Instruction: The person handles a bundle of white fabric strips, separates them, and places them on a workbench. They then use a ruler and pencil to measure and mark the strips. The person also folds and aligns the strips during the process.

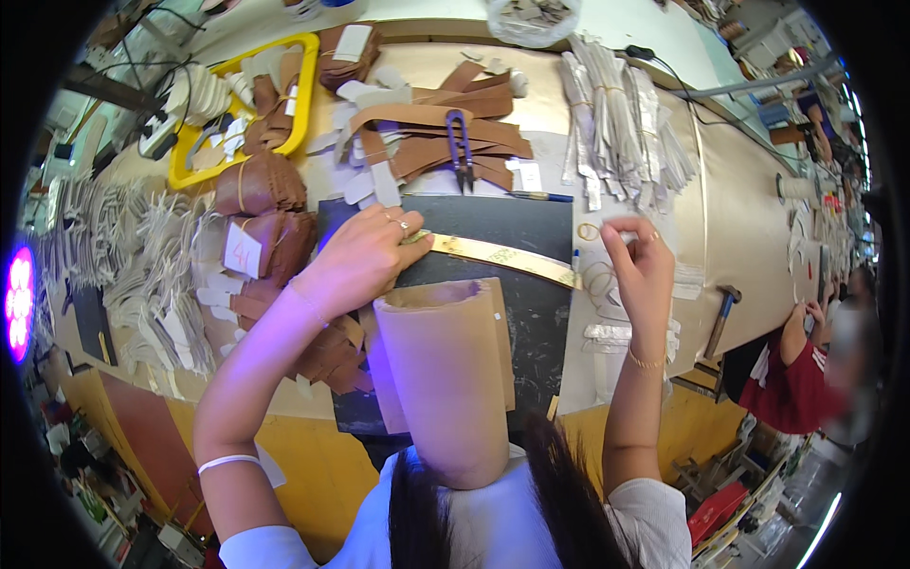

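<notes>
L hand lay flat, fingers pressed down on the near end of a long yellow metal ruler, pinning it to the black cutting mat. R hand was up by the ruler's far end, thumb + fingers pinched together; looked like a small item in the pinch, couldn't tell what. Rubber bands lay just beside R hand. Tan rolled sheet, tube-shaped, stood btwn both forearms. Beyond the hands: brown leather strap pieces w/ dark thread snips on top, silver strip bundles past R hand. Progress, judging only: many stacks bundled left of L hand, nothing on the mat under the ruler, so prob mid-batch.
</notes>
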Demonstrator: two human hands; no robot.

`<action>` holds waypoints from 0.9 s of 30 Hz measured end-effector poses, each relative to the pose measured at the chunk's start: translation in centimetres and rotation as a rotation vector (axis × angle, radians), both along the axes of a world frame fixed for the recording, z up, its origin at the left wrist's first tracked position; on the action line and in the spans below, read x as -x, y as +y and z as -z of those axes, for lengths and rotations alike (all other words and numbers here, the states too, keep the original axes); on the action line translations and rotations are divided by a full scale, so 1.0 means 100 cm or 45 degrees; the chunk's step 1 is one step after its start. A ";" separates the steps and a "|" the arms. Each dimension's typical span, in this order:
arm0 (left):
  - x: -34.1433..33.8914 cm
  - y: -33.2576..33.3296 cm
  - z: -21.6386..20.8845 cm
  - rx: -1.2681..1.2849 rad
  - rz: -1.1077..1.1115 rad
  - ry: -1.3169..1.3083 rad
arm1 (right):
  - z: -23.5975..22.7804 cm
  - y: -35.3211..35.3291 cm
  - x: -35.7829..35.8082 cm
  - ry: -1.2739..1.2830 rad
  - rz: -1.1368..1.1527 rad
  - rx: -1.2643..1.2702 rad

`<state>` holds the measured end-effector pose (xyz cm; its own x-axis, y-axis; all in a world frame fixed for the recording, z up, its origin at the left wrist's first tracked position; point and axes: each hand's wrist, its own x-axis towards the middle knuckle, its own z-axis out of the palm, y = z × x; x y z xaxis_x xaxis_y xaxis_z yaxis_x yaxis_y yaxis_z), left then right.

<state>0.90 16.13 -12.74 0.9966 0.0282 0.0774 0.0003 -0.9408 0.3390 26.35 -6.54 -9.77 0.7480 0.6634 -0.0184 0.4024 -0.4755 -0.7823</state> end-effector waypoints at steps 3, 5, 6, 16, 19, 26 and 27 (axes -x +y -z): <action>-0.009 0.000 -0.001 -0.041 0.066 -0.127 | -0.002 0.027 -0.014 -0.238 -0.290 -0.058; -0.010 -0.001 -0.005 -0.096 0.073 -0.076 | 0.001 0.041 -0.025 -0.413 -0.421 -0.026; -0.010 -0.002 -0.006 -0.122 0.076 -0.051 | 0.001 0.043 -0.029 -0.499 -0.487 -0.004; -0.015 0.002 -0.015 -0.198 0.142 0.023 | 0.004 0.019 -0.016 -0.207 -0.458 0.624; -0.016 0.000 -0.014 -0.244 0.122 0.049 | 0.005 0.034 -0.007 -0.383 -0.428 0.346; -0.012 -0.005 -0.012 -0.223 0.046 0.018 | 0.035 0.094 0.024 -0.580 -0.971 0.261; -0.013 -0.005 -0.012 -0.232 0.039 0.016 | 0.037 0.097 0.025 -0.581 -0.950 0.273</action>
<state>2.22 15.63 -11.59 0.9977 -0.0159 0.0657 -0.0265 -0.9863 0.1628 23.88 3.15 -13.49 0.0891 0.9960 -0.0048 0.9147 -0.0837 -0.3954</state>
